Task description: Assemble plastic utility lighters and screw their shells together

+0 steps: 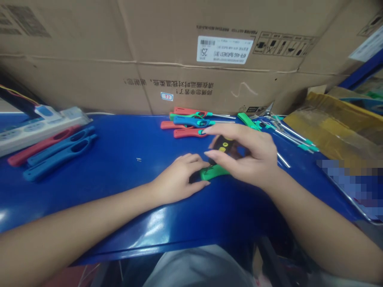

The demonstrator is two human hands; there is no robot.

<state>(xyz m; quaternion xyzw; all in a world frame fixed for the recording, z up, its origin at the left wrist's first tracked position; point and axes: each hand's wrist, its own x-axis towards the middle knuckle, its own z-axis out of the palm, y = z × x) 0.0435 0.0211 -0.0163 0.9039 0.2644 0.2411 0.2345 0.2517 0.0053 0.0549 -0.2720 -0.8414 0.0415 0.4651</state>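
Note:
My left hand (182,177) rests on the blue table, its thumb and fingers closed around the near end of a green lighter handle (217,172). Above that handle, my right hand (248,153) grips a black tool with yellow round marks (224,144), perhaps a small electric screwdriver. The tool is tilted, and its lower end is close to the green handle; whether they touch I cannot tell. My right palm hides part of the handle. Just behind the hands lies a pile of red, blue and green long-necked lighters (190,121) with metal tubes.
Red and blue handle shells (60,153) lie at the left beside a white power strip (42,129). Tiny metal pins (139,159) sit mid-table. More metal lighter tubes (293,135) are at the right, near a yellow-taped carton (323,123). A large cardboard sheet (98,75) stands behind.

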